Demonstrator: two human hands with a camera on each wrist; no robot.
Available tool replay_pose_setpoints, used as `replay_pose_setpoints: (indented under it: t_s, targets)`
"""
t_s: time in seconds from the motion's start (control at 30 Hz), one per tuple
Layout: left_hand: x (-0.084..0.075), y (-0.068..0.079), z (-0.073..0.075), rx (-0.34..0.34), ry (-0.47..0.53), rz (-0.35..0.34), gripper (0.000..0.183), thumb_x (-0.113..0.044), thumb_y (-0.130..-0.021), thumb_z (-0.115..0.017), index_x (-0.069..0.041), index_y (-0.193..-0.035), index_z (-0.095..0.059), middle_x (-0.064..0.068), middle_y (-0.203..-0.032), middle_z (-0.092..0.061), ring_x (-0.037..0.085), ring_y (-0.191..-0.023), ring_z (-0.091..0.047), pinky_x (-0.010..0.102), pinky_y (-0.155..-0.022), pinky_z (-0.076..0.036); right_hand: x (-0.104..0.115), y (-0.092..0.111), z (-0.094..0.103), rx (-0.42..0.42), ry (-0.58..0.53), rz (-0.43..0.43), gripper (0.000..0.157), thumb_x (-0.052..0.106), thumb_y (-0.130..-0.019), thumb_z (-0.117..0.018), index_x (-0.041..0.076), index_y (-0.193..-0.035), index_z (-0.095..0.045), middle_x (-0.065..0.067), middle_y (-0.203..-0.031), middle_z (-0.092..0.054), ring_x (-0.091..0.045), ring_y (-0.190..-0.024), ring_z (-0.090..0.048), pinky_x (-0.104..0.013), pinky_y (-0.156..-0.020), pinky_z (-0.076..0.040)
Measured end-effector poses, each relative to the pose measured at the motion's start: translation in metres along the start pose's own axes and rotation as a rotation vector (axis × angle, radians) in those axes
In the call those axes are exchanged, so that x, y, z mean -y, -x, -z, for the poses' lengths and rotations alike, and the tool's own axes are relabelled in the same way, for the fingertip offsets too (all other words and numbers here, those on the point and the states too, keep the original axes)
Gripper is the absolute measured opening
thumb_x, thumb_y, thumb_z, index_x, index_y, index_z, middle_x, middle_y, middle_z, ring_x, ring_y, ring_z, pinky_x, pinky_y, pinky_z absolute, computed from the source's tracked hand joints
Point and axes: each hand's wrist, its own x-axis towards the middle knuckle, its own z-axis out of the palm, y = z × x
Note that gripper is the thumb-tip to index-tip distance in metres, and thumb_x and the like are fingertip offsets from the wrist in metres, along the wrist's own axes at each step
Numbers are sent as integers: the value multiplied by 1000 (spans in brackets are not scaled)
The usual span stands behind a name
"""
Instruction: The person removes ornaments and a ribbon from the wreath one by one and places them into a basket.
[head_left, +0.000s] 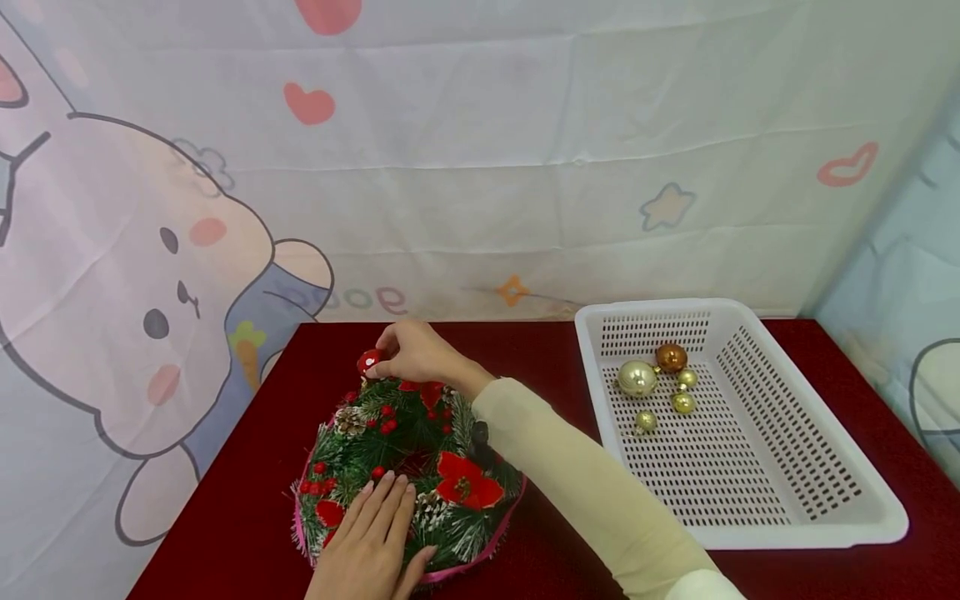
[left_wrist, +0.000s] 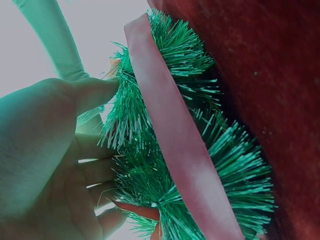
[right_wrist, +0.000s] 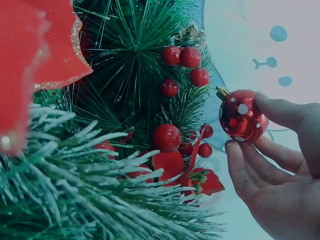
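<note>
A green wreath [head_left: 382, 408] with red berries, pinecones and red fabric flowers lies on the dark red tabletop. At its far edge my right hand [head_left: 420, 354] pinches a red bauble [right_wrist: 243, 116] with white dots and a gold cap between thumb and fingers. The cap points toward the greenery in the right wrist view. My left hand [head_left: 371, 533] rests on the wreath's near left part, fingers straight and thumb spread. In the left wrist view, a pink ribbon [left_wrist: 170, 115] runs along the wreath's outer side.
On the right stands a white perforated basket [head_left: 772, 450] holding several gold baubles, among them a large pale one [head_left: 637, 378] and a copper-brown one [head_left: 671, 357]. Behind the table [head_left: 517, 354] hangs a cloth printed with a rabbit, hearts and stars.
</note>
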Motion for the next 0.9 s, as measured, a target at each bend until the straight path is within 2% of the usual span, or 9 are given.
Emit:
replay_pose_setpoints:
  t_s: [0.33, 0.6, 0.9]
  targets:
    - [0, 0, -1, 1, 12, 7, 76, -71, -105, -41, -8, -134, -72, 7, -138, -73, 23, -131, -68, 41, -111, -56, 3, -6, -11, -43, -2, 7, 42, 29, -95, -80, 8, -131, -70, -6, -121, -76, -16, -106, -71, -26, -90, -62]
    - [0, 1, -2, -15, 11, -3, 78, -70, -106, -35, -8, -132, -73, 7, -136, -73, 23, -130, -69, 41, -109, -57, 10, -13, -28, -14, 30, 33, 42, 29, -96, -79, 9, -132, -69, -5, -124, -77, -14, -109, -73, -24, -93, -61]
    - [1, 1, -2, -12, 7, -3, 77, -70, -106, -38, -8, -132, -73, 7, -136, -73, 23, -130, -68, 41, -111, -56, 15, -18, -37, 6, 40, 47, 42, 26, -96, -79, 8, -133, -69, -5, -126, -76, -14, -110, -72, -22, -91, -61]
